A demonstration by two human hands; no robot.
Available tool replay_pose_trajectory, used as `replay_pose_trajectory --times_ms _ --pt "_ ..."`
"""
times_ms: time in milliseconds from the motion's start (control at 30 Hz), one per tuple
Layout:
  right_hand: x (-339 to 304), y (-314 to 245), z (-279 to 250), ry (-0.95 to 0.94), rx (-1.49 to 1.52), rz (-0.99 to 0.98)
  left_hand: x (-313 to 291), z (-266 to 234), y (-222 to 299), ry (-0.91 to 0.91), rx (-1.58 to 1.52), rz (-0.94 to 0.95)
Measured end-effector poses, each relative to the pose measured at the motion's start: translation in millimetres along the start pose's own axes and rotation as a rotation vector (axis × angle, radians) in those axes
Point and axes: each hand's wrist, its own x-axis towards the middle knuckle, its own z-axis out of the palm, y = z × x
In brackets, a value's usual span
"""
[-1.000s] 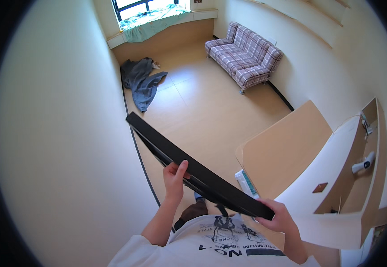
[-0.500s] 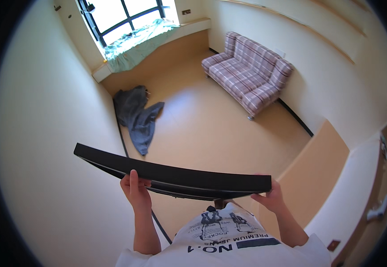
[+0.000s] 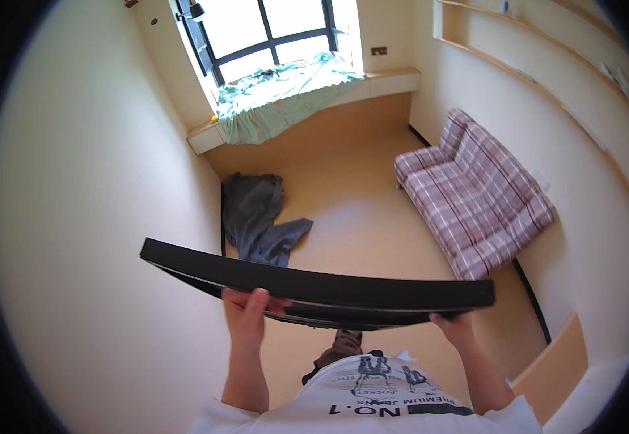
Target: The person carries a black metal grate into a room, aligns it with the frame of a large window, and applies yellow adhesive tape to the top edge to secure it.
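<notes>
I hold a long, flat black panel (image 3: 329, 288) level in front of my chest, seen edge-on. My left hand (image 3: 246, 312) grips its underside left of the middle, fingers curled over the near edge. My right hand (image 3: 453, 325) grips the panel close to its right end, mostly hidden beneath it. The panel's left end sticks out toward the cream wall (image 3: 90, 217).
A dark grey cloth (image 3: 260, 217) lies crumpled on the tan floor by the left wall. A plaid sofa (image 3: 474, 202) stands against the right wall. A window (image 3: 271, 29) with a teal cloth (image 3: 285, 94) over its sill is far ahead. A wooden board (image 3: 557, 365) is low right.
The panel has swung from a diagonal to level and the view has turned toward the window. The sofa has shifted to the right and the white furniture at right has dropped out of view.
</notes>
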Motion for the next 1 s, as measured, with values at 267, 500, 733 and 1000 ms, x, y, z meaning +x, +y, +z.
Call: replay_pose_trajectory --times_ms 267,500,733,1000 --pt "225 32 -32 0.446 0.097 0.042 283 88 -74 -0.149 -0.153 -0.033" --pt "396 -15 -81 0.866 0.426 -0.18 495 218 -117 -0.535 -0.041 -0.086" --pt "536 15 -213 0.836 0.337 -0.405 619 390 -175 -0.724 -0.095 -0.071" --pt "686 25 -326 0.847 -0.015 -0.49 760 520 -259 -0.844 -0.218 -0.046"
